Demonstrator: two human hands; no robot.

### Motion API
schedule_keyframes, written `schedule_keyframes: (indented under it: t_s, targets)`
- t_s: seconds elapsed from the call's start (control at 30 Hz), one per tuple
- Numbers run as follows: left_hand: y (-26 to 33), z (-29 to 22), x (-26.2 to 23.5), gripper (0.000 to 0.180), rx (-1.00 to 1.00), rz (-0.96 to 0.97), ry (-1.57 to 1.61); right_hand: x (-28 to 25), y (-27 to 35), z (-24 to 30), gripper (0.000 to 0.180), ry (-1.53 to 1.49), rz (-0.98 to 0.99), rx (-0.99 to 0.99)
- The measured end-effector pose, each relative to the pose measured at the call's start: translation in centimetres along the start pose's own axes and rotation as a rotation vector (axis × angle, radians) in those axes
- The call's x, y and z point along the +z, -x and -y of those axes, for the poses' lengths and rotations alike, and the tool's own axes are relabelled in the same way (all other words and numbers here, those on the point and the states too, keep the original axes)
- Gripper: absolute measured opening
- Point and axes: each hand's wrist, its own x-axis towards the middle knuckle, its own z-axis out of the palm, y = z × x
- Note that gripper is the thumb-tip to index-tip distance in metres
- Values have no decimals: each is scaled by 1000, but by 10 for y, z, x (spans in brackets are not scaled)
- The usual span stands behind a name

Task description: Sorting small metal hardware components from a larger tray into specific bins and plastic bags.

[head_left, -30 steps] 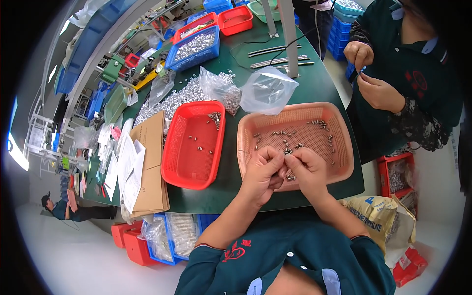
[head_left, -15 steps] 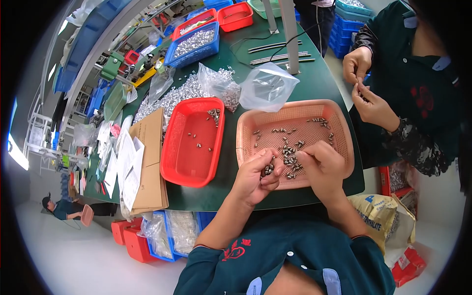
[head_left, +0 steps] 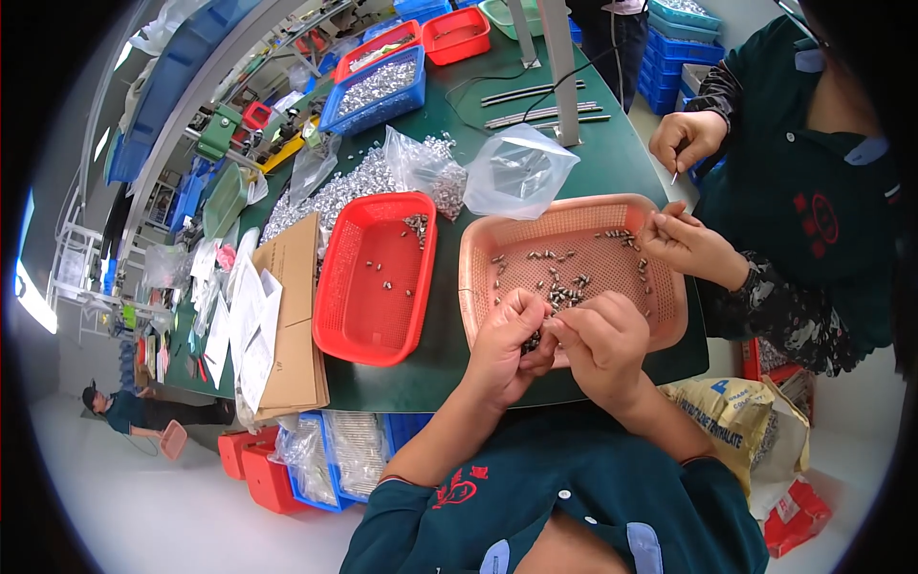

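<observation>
Small metal parts [head_left: 532, 341] lie in the curled fingers of my left hand [head_left: 502, 346], over the near edge of a pink perforated basket [head_left: 488, 239]. Against it, thumb and fingers pinched together, is my right hand [head_left: 607, 349]; what sits in the pinch is hidden. More of the same metal parts [head_left: 569, 290] are heaped in the middle of the basket, and others are scattered along its sides. To the left stands a red basket [head_left: 368, 325] with several such parts, mostly in its far right corner.
A co-worker's hand [head_left: 693, 247] reaches over the pink basket's right rim. Beyond the baskets lie a clear plastic bag [head_left: 521, 172], a pile of shiny parts [head_left: 330, 201] and metal rods [head_left: 540, 115]. Flattened cardboard [head_left: 292, 335] borders the red basket; a post [head_left: 562, 77] rises from the table.
My right hand has moved left from the heap of parts to meet my left hand. The co-worker's hands have separated, one now nearer the pink basket.
</observation>
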Motion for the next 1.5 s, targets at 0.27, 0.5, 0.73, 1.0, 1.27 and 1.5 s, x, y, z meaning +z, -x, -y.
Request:
schedule_keyframes:
  t_s: [0.27,0.5,0.73,1.0,1.27,1.5]
  targets:
    - [-3,8,1,12,109,-72,-73,12,23,-14,11,-515,-101,578]
    - [-3,1,3,11,87,-126,-102,5,11,-13,15,-304,-3,457]
    - [-5,-1,0,7,-49,-41,45,6,12,-18,12,-212,-90,199]
    - [-6,-4,-4,11,-81,-4,-86,4,18,-24,16,-534,71,587]
    - [-6,-4,-3,11,-76,-51,-143,9,17,-21,18,-783,99,836]
    - [-7,-7,-11,22,-32,-170,-204,0,11,-28,16,-701,-58,786]
